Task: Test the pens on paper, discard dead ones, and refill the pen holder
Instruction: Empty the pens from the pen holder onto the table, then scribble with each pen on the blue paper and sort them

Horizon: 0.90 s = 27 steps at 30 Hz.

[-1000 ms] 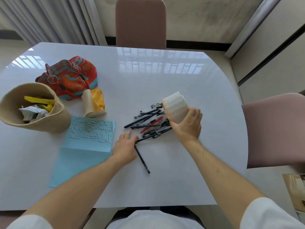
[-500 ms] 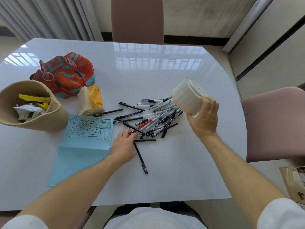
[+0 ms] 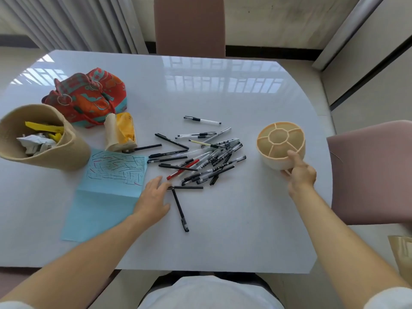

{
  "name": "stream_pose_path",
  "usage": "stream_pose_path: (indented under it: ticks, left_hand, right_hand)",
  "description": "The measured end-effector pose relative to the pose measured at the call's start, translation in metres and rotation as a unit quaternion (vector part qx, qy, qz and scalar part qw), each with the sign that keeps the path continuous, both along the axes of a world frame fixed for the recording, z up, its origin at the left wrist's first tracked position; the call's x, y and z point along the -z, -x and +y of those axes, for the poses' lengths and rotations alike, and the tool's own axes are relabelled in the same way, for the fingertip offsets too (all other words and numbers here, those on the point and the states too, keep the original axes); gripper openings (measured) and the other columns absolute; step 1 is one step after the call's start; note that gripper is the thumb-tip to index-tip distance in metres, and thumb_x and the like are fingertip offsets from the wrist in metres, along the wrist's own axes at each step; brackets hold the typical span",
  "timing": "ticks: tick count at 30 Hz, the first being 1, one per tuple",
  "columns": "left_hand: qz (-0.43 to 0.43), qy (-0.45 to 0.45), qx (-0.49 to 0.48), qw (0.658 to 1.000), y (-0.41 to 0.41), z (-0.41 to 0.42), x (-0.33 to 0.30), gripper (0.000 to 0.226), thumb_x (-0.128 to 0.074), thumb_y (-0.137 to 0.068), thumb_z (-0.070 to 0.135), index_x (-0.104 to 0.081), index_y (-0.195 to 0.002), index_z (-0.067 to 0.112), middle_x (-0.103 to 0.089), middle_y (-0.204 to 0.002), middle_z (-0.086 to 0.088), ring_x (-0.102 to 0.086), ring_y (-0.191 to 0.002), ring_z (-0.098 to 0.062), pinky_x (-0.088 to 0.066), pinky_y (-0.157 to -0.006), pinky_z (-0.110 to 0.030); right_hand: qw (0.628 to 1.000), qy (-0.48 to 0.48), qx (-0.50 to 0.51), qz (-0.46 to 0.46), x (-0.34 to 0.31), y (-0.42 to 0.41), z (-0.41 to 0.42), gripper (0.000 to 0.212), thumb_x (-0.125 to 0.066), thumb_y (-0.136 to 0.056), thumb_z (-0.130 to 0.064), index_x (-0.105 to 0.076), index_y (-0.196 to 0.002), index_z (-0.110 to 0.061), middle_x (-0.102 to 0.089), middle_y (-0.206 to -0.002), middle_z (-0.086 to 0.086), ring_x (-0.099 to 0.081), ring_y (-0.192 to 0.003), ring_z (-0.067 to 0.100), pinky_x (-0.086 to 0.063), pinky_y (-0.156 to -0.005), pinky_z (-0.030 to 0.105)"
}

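Observation:
Several pens (image 3: 200, 157), mostly black with one red, lie scattered in a heap at the middle of the white table (image 3: 223, 219). A cream pen holder (image 3: 279, 142) with divided compartments stands upright and empty to the right of them. My right hand (image 3: 299, 172) grips its near wall, thumb on the rim. My left hand (image 3: 153, 197) rests flat on the table beside the heap, fingers straight, next to two black pens (image 3: 179, 208). A light blue paper (image 3: 111, 175) covered in scribbles lies to the left.
A tan basket (image 3: 66, 150) holding crumpled paper and yellow scraps stands at the left edge. Behind it lie an orange patterned bag (image 3: 89, 97) and a yellow packet (image 3: 121, 132). Pink chairs stand at the far side (image 3: 189, 25) and at the right (image 3: 374, 170).
My right hand tipped the holder so the pens spilled onto the table, then turned it upright and set it down to the right. My left hand stayed by the pens.

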<state>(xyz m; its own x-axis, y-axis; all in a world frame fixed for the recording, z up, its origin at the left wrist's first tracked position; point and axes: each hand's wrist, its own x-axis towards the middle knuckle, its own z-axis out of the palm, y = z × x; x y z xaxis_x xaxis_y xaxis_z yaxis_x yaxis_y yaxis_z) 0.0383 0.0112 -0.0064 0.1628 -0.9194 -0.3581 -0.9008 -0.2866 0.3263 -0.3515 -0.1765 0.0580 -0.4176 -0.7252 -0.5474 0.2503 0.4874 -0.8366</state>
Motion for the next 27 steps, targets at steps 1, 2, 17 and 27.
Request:
stream_pose_path:
  ticks: [1, 2, 17, 27]
  left_hand:
    - [0.000, -0.003, -0.010, 1.000, 0.000, 0.004, -0.002, 0.065, -0.073, -0.079, 0.025, -0.046, -0.138, 0.029, -0.027, -0.158, -0.006, -0.023, -0.145, -0.024, -0.034, -0.115, -0.042]
    - [-0.002, -0.006, -0.020, 1.000, -0.001, 0.009, -0.003, 0.065, -0.072, -0.080, 0.025, -0.045, -0.139, 0.029, -0.026, -0.158, -0.005, -0.023, -0.145, -0.024, -0.036, -0.113, -0.042]
    - [-0.005, -0.009, -0.207, 0.978, 0.026, 0.096, -0.024, 0.044, -0.064, -0.087, 0.021, -0.055, -0.131, 0.022, -0.045, -0.137, 0.003, -0.038, -0.130, -0.018, -0.043, -0.099, -0.038]
    - [-0.051, -0.022, -0.233, 0.971, -0.022, 0.095, -0.021, 0.056, -0.046, -0.096, 0.009, -0.036, -0.151, 0.018, -0.023, -0.162, -0.005, -0.019, -0.149, -0.022, -0.023, -0.119, -0.035]
  right_hand:
    - [0.999, -0.009, -0.005, -0.031, 0.002, 0.002, -0.004, 0.044, -0.086, -0.076, -0.028, -0.067, -0.110, -0.008, -0.071, -0.119, 0.010, -0.070, -0.107, 0.024, -0.061, -0.090, 0.046]
    - [0.998, -0.018, -0.017, -0.054, 0.004, 0.003, -0.006, 0.037, -0.084, -0.080, -0.026, -0.068, -0.109, -0.008, -0.072, -0.117, 0.010, -0.070, -0.108, 0.025, -0.062, -0.087, 0.045]
    - [0.992, -0.033, -0.080, -0.087, 0.020, 0.019, -0.012, 0.038, -0.081, -0.088, -0.030, -0.066, -0.105, 0.000, -0.072, -0.102, 0.011, -0.078, -0.086, 0.024, -0.064, -0.069, 0.035]
    - [0.842, 0.009, -0.513, 0.165, 0.047, -0.093, 0.142, 0.011, -0.074, -0.092, -0.020, -0.071, -0.081, -0.016, -0.074, -0.074, 0.010, -0.067, -0.055, 0.015, -0.059, -0.062, 0.036]
